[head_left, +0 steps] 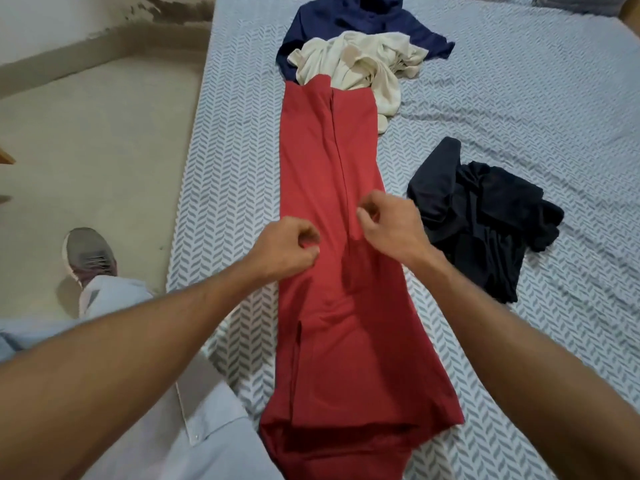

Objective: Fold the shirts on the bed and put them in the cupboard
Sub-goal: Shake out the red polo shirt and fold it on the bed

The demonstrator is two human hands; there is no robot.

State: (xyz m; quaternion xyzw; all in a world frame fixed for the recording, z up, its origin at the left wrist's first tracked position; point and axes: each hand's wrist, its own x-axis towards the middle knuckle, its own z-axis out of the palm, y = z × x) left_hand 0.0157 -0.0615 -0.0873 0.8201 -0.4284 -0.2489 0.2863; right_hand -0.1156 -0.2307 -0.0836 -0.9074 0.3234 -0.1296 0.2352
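A red shirt (332,174) lies stretched lengthwise on the bed (519,98), its sides folded inward into a long narrow strip. My left hand (285,249) pinches the red cloth at the strip's left edge, about halfway along. My right hand (389,226) hovers over the strip's right edge with its fingers curled; whether it holds the cloth I cannot tell. Beyond the strip's far end lie a crumpled cream shirt (360,60) and, behind it, a navy shirt (353,19). A crumpled black shirt (485,216) sits to the right of my right hand.
The bed carries a grey-and-white herringbone sheet. To the left is a beige floor (86,133) with my shoe (90,256) on it. No cupboard is in view.
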